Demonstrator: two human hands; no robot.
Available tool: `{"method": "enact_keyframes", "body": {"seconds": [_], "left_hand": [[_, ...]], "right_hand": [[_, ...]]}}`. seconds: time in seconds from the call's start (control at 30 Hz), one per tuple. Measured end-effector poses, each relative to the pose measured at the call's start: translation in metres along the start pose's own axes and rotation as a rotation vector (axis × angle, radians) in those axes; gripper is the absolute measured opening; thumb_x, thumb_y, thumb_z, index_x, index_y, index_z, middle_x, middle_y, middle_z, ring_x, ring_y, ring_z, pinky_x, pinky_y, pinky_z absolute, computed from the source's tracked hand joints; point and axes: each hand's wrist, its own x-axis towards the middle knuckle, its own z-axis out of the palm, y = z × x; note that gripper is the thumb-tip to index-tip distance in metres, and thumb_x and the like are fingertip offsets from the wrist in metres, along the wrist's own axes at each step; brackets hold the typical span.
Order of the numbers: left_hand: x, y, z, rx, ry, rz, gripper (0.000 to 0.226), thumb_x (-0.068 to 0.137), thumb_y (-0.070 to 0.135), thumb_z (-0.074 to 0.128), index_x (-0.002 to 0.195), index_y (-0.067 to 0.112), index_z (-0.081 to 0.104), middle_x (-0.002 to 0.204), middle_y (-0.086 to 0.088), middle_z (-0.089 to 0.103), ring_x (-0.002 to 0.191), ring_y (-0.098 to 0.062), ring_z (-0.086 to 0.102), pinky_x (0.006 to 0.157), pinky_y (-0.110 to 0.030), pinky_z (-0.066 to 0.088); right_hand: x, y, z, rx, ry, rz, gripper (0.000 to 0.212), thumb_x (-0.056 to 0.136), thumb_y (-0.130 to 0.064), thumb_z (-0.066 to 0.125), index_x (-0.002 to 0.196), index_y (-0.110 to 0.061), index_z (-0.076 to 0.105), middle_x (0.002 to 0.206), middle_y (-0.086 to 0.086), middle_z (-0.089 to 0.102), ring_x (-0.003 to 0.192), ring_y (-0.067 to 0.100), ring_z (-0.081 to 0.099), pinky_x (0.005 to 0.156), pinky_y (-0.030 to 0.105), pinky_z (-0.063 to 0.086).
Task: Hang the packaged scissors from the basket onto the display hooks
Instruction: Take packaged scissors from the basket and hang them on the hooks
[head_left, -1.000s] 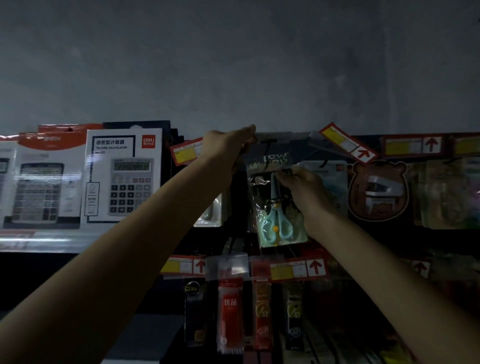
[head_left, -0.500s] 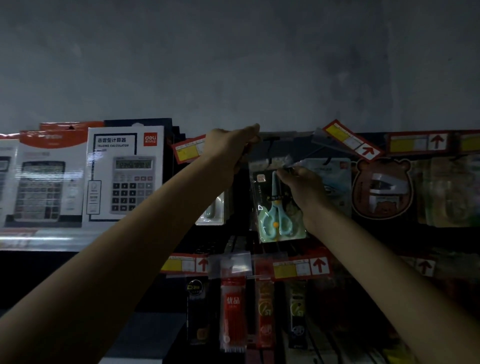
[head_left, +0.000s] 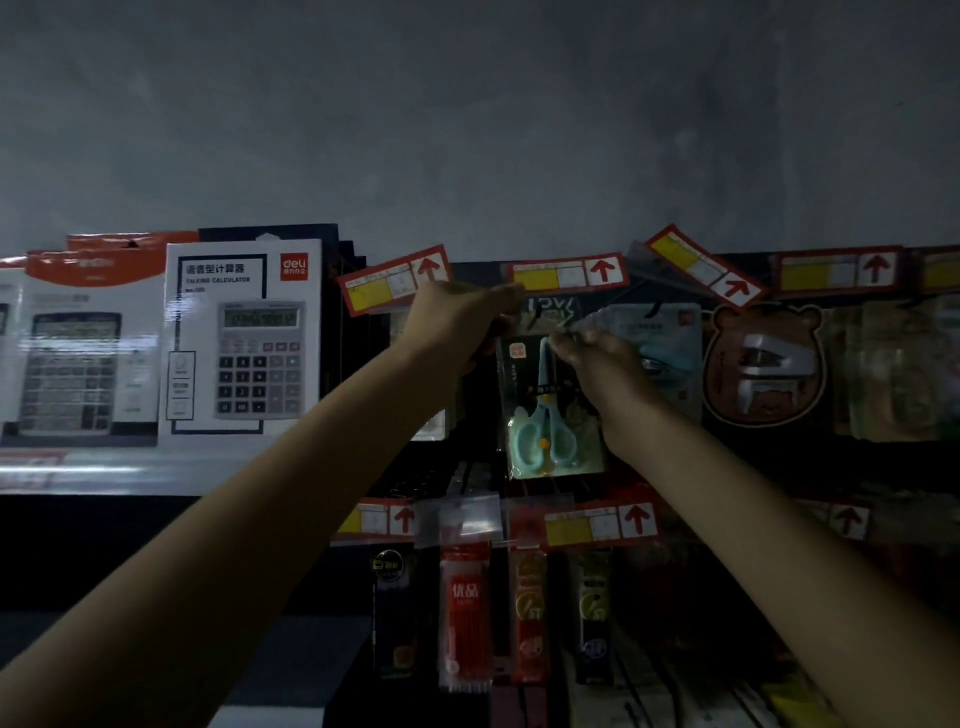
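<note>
A packaged pair of scissors (head_left: 550, 410) with mint-green handles hangs in a clear packet in the top row of the display. My right hand (head_left: 597, 364) pinches the packet's upper right edge. My left hand (head_left: 457, 322) reaches the front end of the display hook (head_left: 535, 312), fingers curled there just under its red and yellow price tag (head_left: 569, 271). A dark packet hangs behind the scissors on the same hook. The basket is out of view.
Boxed calculators (head_left: 241, 338) stand on a shelf at the left. A bear-shaped stapler pack (head_left: 763, 364) and other packets hang to the right. Below hang a red refill pack (head_left: 465, 618) and pen packs under more price tags.
The scissors packet has slid back and higher on the hook. The price tag above it, tipped up before, now hangs face-forward. Both hands stay near the hook.
</note>
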Motion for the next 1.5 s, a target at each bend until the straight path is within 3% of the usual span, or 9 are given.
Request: {"method": "enact_keyframes", "body": {"seconds": [0.17,0.23,0.47,0.57,0.73,0.9,1.13,1.3,1.5], "left_hand": [[-0.021,-0.046,0.000,0.313,0.013,0.136,0.018,0.094,0.030,0.070,0.096,0.012,0.069,0.081,-0.002,0.070,0.067,-0.017,0.067,0.060,-0.032,0.057],[-0.028,-0.064,0.003,0.339,-0.024,0.073,0.025,0.090,0.037,0.074,0.102,0.015,0.068,0.090,-0.002,0.074,0.079,-0.021,0.072,0.072,-0.042,0.060],[-0.037,-0.081,0.006,0.124,-0.158,-0.118,0.023,0.089,0.017,0.076,0.108,0.006,0.069,0.091,-0.004,0.073,0.056,0.002,0.065,0.048,-0.015,0.047],[-0.038,-0.081,0.003,0.098,-0.139,-0.148,0.024,0.087,0.017,0.078,0.103,0.002,0.069,0.077,-0.003,0.069,0.049,-0.003,0.058,0.048,-0.022,0.045],[-0.038,-0.080,0.000,0.057,-0.133,-0.158,0.027,0.084,0.016,0.081,0.104,-0.001,0.071,0.084,-0.015,0.070,0.070,-0.023,0.059,0.062,-0.033,0.047],[-0.036,-0.084,-0.001,0.074,-0.159,-0.140,0.019,0.086,0.015,0.078,0.097,0.001,0.071,0.070,-0.001,0.071,0.057,-0.008,0.064,0.054,-0.023,0.051],[-0.040,-0.088,-0.001,0.162,-0.210,-0.076,0.020,0.085,0.027,0.078,0.097,0.012,0.075,0.081,-0.010,0.074,0.065,-0.018,0.061,0.054,-0.026,0.046],[-0.035,-0.097,-0.001,0.231,-0.156,-0.052,0.017,0.089,0.029,0.077,0.095,0.013,0.077,0.077,-0.012,0.073,0.060,-0.014,0.061,0.055,-0.027,0.047],[-0.026,-0.102,0.002,0.272,-0.100,-0.094,0.025,0.086,0.029,0.079,0.089,0.004,0.076,0.074,-0.014,0.073,0.056,-0.015,0.060,0.051,-0.026,0.046]], "right_hand": [[-0.004,0.001,0.001,0.010,0.007,0.041,0.021,0.099,-0.032,0.065,0.105,-0.014,0.071,0.104,0.011,0.073,0.099,0.031,0.069,0.090,0.044,0.057],[-0.003,0.003,0.002,0.021,0.025,0.053,0.018,0.098,-0.033,0.066,0.098,-0.015,0.070,0.102,0.011,0.073,0.099,0.032,0.069,0.085,0.040,0.057],[-0.010,0.011,-0.002,0.113,-0.043,0.174,0.023,0.100,-0.034,0.060,0.101,-0.015,0.074,0.107,0.014,0.075,0.103,0.034,0.071,0.096,0.052,0.056],[-0.024,0.014,-0.012,0.170,-0.107,0.219,0.030,0.101,-0.041,0.051,0.112,-0.019,0.068,0.110,0.011,0.075,0.100,0.028,0.071,0.087,0.042,0.055],[-0.049,0.019,-0.040,0.128,-0.229,0.256,0.039,0.102,-0.052,0.047,0.119,-0.020,0.062,0.106,0.013,0.077,0.094,0.030,0.076,0.077,0.041,0.059],[-0.062,0.019,-0.060,0.028,-0.299,0.163,0.040,0.095,-0.015,0.066,0.131,-0.026,0.053,0.107,0.015,0.076,0.093,0.033,0.076,0.080,0.047,0.062],[-0.067,0.020,-0.052,-0.271,-0.193,-0.037,0.029,0.092,-0.014,0.074,0.115,-0.019,0.057,0.087,0.003,0.074,0.062,0.006,0.067,0.051,0.026,0.053],[-0.056,0.029,-0.046,-0.326,-0.131,-0.049,0.030,0.092,-0.018,0.073,0.112,-0.021,0.051,0.088,0.005,0.073,0.079,0.036,0.070,0.044,0.029,0.046],[-0.044,0.037,-0.040,-0.400,-0.047,-0.053,0.028,0.089,-0.016,0.076,0.102,-0.018,0.052,0.084,0.008,0.071,0.047,0.013,0.053,0.043,0.025,0.041]]}}
